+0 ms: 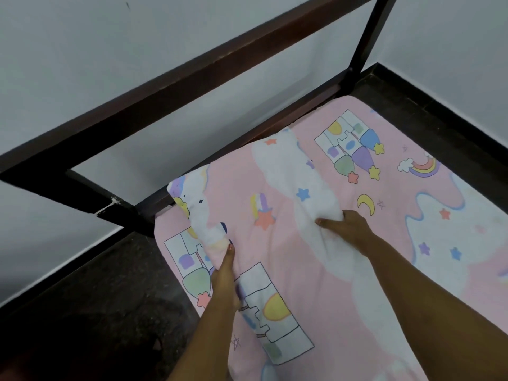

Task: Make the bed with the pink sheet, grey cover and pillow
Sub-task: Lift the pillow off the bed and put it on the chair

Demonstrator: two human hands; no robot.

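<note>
The pink sheet (406,232), printed with rainbows, stars and castles, lies spread over the mattress. On it, at the end by the frame, lies the pillow (247,193) in a matching pink printed case. My left hand (224,279) grips the pillow's left edge, fingers tucked into the fabric. My right hand (347,229) grips a bunch of the pillow's white cloth on its right side, thumb pointing left. The grey cover is not in view.
A dark wooden bed frame rail (192,86) runs diagonally behind the mattress, with a black post (367,37) at the far corner. White walls stand behind it. Dark floor (96,298) lies to the left of the bed and along its far right side.
</note>
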